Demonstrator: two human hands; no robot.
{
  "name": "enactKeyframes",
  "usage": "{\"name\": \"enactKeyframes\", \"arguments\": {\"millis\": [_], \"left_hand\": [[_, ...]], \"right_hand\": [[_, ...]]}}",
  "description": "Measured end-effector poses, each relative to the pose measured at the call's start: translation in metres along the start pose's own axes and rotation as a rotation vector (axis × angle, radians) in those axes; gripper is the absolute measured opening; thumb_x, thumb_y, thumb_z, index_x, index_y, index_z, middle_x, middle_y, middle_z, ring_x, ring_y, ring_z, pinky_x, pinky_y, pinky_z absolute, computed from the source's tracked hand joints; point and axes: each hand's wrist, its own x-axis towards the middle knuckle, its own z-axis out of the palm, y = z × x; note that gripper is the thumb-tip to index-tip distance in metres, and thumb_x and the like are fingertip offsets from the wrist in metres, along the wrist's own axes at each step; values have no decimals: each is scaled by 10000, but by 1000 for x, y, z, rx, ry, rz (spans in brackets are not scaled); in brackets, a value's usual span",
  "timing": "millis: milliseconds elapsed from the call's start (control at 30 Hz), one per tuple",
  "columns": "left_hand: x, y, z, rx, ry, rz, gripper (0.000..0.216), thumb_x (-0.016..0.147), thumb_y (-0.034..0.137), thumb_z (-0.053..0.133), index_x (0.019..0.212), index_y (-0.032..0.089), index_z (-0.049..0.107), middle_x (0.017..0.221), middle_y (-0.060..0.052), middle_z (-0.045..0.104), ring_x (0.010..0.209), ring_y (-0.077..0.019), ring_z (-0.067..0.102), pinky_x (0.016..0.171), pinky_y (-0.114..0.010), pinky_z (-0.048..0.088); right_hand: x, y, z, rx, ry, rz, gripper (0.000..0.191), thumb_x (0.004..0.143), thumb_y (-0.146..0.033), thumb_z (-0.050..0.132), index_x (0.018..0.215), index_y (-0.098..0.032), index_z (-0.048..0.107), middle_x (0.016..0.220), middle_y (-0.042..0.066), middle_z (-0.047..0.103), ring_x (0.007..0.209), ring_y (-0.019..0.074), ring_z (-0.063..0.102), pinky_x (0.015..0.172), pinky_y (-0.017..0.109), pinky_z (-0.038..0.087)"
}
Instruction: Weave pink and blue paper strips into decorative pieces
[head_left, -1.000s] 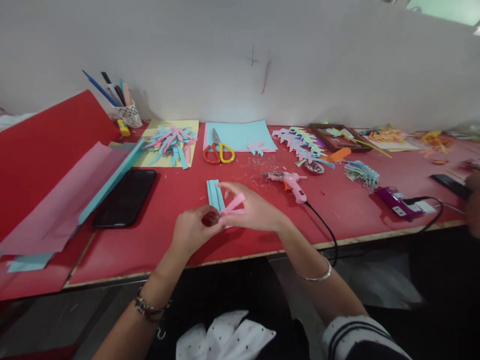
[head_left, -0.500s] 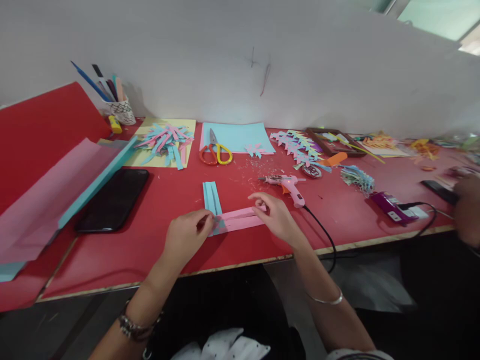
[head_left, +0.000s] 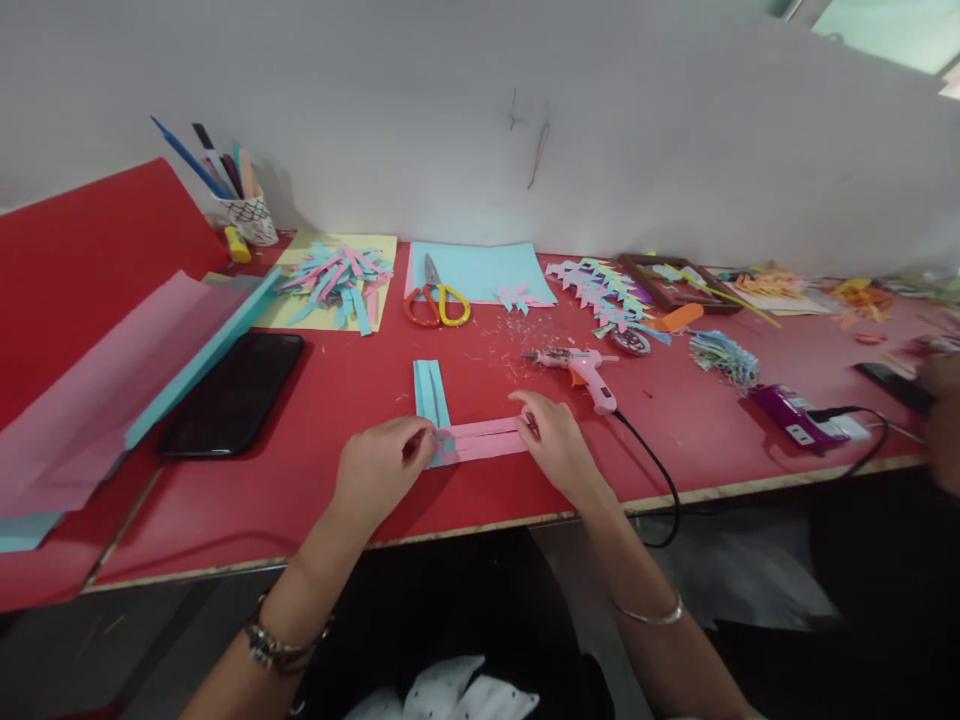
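Pink paper strips (head_left: 489, 441) lie crosswise on the red table and meet light blue paper strips (head_left: 430, 388) at a corner, where they overlap. My left hand (head_left: 384, 462) is closed at that corner, thumb and fingertips pinching the strips there. At the other end, my right hand (head_left: 556, 446) has its thumb and fingers closed round the right end of the pink strips, hiding it. Just beyond my right hand rests a pink glue gun (head_left: 581, 372), its nozzle pointing left and its black cord running over the table edge.
Scissors (head_left: 436, 295) lie behind the strips, by light blue sheets (head_left: 480, 265). A heap of cut strips (head_left: 337, 278) sits on yellow paper. To the left are a black phone (head_left: 232, 395) and large paper sheets (head_left: 127, 390). A purple power strip (head_left: 796, 418) and another person's hand (head_left: 943, 415) are at right.
My right hand has lowered the end of the pink strips slightly, and they lie flatter. My left hand remains at the corner. The view has shifted a little.
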Motion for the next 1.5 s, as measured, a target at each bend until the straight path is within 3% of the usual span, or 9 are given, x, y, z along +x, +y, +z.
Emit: {"name": "enactKeyframes", "arguments": {"millis": [300,567,867,1100,1267,1500], "left_hand": [[-1,5,1,136,-39,96,209,747,332,490,827,246,663,770,0,678,697,-142,604,476,-201,328],[0,4,1,181,-66,108,225,750,261,486,899,259,654,830,0,674,732,-134,602,471,-190,336],[0,6,1,223,-70,115,223,758,275,502,909,293,665,829,8,664,684,-134,595,440,-201,301],[0,5,2,244,-74,157,217,766,268,497,900,278,667,786,-9,652,683,-142,595,434,-209,293],[0,5,1,261,-89,162,222,771,264,495,926,284,654,817,2,657,700,-132,600,442,-205,296],[0,7,0,300,-85,163,228,781,254,488,947,287,640,824,17,658,723,-128,606,452,-199,300]], "right_hand": [[-3,-4,1,-25,88,61,289,760,-147,365,997,-152,531,674,10,586,594,129,524,701,299,289],[-8,-3,2,-75,107,97,255,753,-162,389,943,-177,558,581,-21,550,554,121,499,648,291,240],[-15,-13,-3,-323,275,43,227,786,-186,407,905,-208,599,834,65,586,791,196,502,726,355,252],[-24,-40,11,-301,52,-146,228,804,-291,461,977,-281,609,1149,68,530,1000,232,450,882,458,175],[-23,-42,19,-336,51,-146,190,800,-302,492,940,-295,620,1170,49,539,1024,232,444,898,473,150],[-24,-45,25,-461,177,-176,121,790,-296,526,838,-291,636,1144,8,575,972,196,456,894,442,110]]}}
